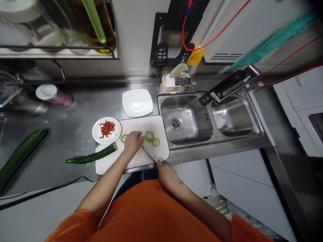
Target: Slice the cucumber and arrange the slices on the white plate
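Observation:
My right hand (168, 174) is closed round the handle of a knife (149, 155) at the near edge of the white cutting board (111, 166). The blade slants up and left across the board towards my left hand (133, 144). That hand is over the middle of the board, its fingers bent together by the blade tip; what they hold, if anything, is hidden. Cucumber slices (149, 135) lie just right of it, and another slice (123, 138) shows on its left. A cut cucumber (96, 156) rests partly on the board, its cut end facing right.
A white plate of chopped red pieces (95, 131) touches the board's upper left. Behind the board lies a white square plate (137, 102). The double sink (186, 117) is to the right. A whole cucumber (21, 154) and a red can (54, 95) are at left.

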The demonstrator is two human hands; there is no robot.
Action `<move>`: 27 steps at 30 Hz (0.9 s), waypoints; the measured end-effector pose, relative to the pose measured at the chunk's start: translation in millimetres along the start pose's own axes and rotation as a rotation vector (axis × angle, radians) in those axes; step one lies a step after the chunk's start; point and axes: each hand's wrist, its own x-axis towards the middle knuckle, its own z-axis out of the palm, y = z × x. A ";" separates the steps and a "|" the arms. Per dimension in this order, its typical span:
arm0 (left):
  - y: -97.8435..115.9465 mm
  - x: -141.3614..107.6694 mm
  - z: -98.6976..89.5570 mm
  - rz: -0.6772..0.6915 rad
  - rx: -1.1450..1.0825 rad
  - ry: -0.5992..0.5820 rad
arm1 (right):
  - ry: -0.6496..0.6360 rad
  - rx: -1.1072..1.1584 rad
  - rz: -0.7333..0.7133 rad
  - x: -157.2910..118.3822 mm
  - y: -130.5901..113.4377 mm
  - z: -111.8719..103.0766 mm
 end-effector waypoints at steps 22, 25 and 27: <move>0.2 -0.9 -1.8 -0.198 -0.180 -0.001 | -0.004 0.004 -0.017 0.9 8.2 -4.1; -13.6 -11.5 -8.0 -0.216 -0.130 0.024 | -0.008 -0.001 -0.009 1.0 9.2 -6.3; -20.2 -19.4 -7.7 -0.208 -0.095 0.030 | 0.004 0.001 0.006 1.2 8.7 -8.7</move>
